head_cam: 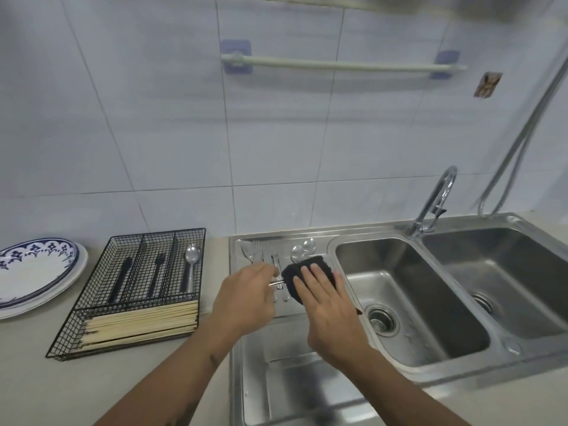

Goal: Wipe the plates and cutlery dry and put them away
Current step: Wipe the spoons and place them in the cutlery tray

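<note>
At the centre of the frame your left hand [246, 298] pinches the handle of a metal utensil [275, 283]; its other end is hidden inside the black cloth [302, 273], so you cannot tell what kind it is. Your right hand [329, 315] holds this cloth, with the fingers lying nearly straight over it. Just above your hands, forks [256, 252] and two spoons [302, 250] lie on the drainboard of the sink [408, 358]. At lower left, the black wire tray [132, 290] has a spoon [191, 265] in its right compartment and chopsticks [141, 322] in the front one. At the left edge, stacked plates [33, 272] rest on the counter.
</note>
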Available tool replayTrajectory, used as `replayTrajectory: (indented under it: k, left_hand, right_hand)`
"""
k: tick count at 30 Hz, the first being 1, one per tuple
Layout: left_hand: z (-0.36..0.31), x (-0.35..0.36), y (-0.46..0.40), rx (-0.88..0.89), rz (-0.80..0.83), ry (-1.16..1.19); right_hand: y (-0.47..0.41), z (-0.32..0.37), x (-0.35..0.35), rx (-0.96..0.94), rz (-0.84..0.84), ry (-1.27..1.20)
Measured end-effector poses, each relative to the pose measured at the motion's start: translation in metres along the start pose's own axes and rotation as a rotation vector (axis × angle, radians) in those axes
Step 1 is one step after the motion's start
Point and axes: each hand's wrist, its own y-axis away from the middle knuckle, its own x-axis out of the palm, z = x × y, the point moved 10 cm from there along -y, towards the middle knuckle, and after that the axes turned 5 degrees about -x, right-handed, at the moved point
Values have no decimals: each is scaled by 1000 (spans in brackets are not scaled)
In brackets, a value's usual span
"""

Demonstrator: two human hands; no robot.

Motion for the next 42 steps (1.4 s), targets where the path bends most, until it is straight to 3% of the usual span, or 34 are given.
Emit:
replayTrajectory:
  k: [3, 8, 12, 15, 19, 23, 28, 32, 37, 42]
  left_hand:
    - [10, 0, 4, -28, 58, 17]
    - [28, 7, 14, -119, 151, 72]
    - [33, 9, 14, -219, 203, 241]
    - [27, 6, 12, -220, 219, 397]
    - [34, 4, 19, -252, 172, 483]
    - [38, 5, 24, -262, 129, 583]
    - [46, 10, 29, -282, 126, 639]
    - [39, 14, 31, -261, 161, 723]
    - [43, 32, 38, -333, 202, 783]
    - [42, 40, 43, -469, 135, 876]
  right_hand:
    - [3, -9, -4, -49, -23, 29]
    - [11, -40, -34, 176, -174, -99]
    - [9, -6, -47, 77, -264, -141]
    - [12, 20, -31, -57, -221, -109]
    - [16, 8, -22, 40, -187, -160]
    - [12, 28, -32, -47, -203, -126]
    - [19, 0, -32, 143, -207, -162]
    - [15, 28, -35, -28, -188, -99]
    - [19, -13, -35, 252, -156, -148]
    - [16, -14, -50, 245, -221, -235]
